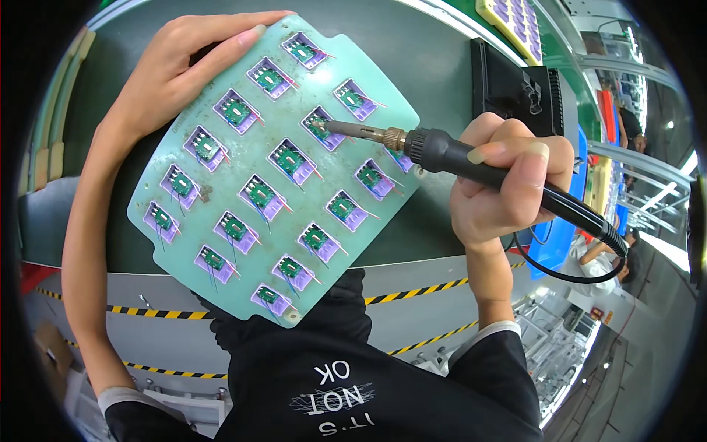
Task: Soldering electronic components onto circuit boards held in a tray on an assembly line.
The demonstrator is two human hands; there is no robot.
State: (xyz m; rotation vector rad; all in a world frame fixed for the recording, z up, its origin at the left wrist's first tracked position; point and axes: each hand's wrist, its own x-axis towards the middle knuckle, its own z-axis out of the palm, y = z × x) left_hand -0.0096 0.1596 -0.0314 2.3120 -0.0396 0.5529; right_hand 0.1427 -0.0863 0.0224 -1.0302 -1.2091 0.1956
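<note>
A light green fixture plate (383,81) lies tilted across the dark work table and over its near edge. It carries rows of purple housings, each with a small green circuit board and thin red and dark wires. My left hand (195,59) grips the plate's far left edge, thumb on top, other fingers partly hidden. In my right hand (512,177), fingers closed round its black handle, is a soldering iron (445,153). Its tip meets a green circuit board (315,119) in a housing right of the plate's middle; exact contact is too small to tell.
A black box-shaped device (508,85) stands at the far right, near a yellow tray (501,18) of purple parts. A blue bin (563,239) sits beyond my right wrist, where the iron's black cable (571,278) loops. Green panels (59,110) stand at left. Other people appear far right.
</note>
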